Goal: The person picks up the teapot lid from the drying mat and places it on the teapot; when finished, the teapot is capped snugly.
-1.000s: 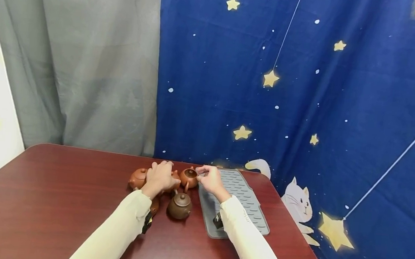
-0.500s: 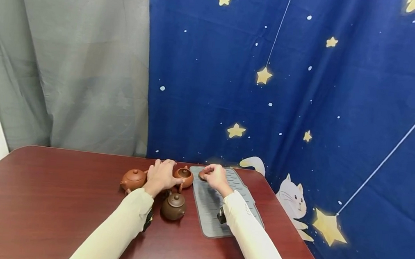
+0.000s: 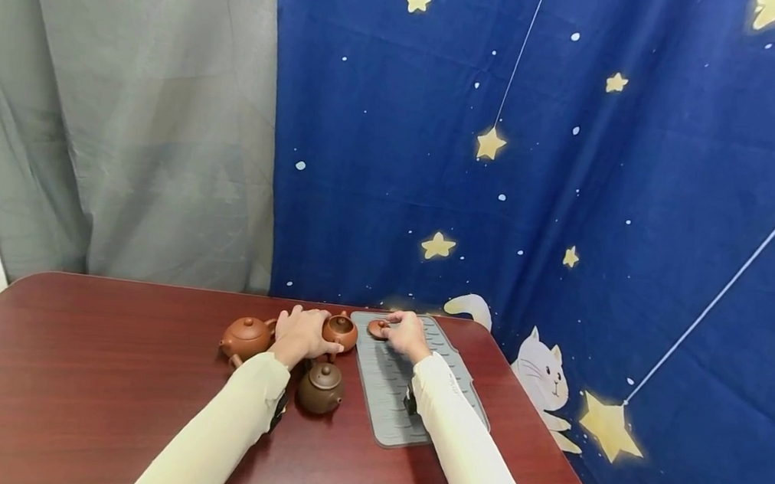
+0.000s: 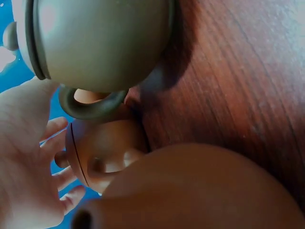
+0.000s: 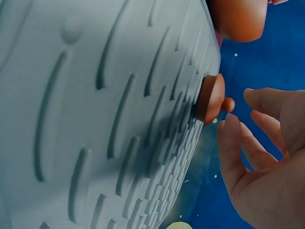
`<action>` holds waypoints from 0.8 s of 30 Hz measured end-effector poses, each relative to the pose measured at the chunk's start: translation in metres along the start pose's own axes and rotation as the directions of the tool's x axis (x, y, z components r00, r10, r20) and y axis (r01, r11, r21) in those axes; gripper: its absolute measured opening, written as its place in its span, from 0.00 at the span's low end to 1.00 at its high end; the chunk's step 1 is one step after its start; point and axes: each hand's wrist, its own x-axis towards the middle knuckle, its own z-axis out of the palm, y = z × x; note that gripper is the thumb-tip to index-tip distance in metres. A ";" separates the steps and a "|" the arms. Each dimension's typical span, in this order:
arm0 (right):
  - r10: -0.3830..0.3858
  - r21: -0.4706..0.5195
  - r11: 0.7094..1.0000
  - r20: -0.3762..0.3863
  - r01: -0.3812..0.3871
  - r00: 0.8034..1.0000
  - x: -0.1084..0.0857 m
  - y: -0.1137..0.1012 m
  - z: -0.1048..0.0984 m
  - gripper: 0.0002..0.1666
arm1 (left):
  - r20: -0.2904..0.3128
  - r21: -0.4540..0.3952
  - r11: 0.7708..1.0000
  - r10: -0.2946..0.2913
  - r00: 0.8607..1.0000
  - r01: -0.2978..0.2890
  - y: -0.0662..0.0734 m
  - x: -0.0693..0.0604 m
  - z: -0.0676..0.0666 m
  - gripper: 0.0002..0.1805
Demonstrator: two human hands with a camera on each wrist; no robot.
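Observation:
My right hand [image 3: 408, 334] is over the grey ridged mat [image 3: 384, 395]. A reddish-brown teapot lid [image 5: 211, 99] lies on it, knob upward. In the right wrist view, the thumb and fingertips stand just apart from the knob. My left hand [image 3: 302, 334] reaches over the group of teapots, thumb and fingers spread at the near side of a lidless orange-brown teapot [image 3: 340, 332]; whether they touch it is unclear. Beneath that hand, the left wrist view shows another lidded reddish teapot [image 4: 112, 148], mostly covered in the head view.
A dark brown lidded teapot [image 3: 321, 388] stands between the left forearm and the mat. To the left hand's left is an orange-brown lidded teapot [image 3: 247, 337]. All stand on the reddish wooden table [image 3: 106, 379], with a blue star-patterned curtain [image 3: 381, 157] behind.
The right hand has moved the lid from beside the lidless teapot onto the mat, and its fingers have come off the knob. The left hand has shifted right toward the lidless teapot.

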 end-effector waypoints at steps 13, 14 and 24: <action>-0.012 -0.041 0.999 0.062 0.015 0.998 0.010 0.003 0.005 0.18 | -0.006 0.028 0.999 0.015 1.000 -0.015 0.003 0.001 0.002 0.38; -0.016 -0.042 0.999 0.071 0.019 0.997 0.011 0.003 0.005 0.18 | -0.010 0.028 1.000 0.010 1.000 -0.010 0.003 0.001 0.002 0.38; -0.042 -0.043 0.998 0.053 0.045 0.998 0.013 0.008 0.011 0.08 | -0.035 -0.007 1.000 -0.013 0.999 0.013 0.004 0.002 0.006 0.35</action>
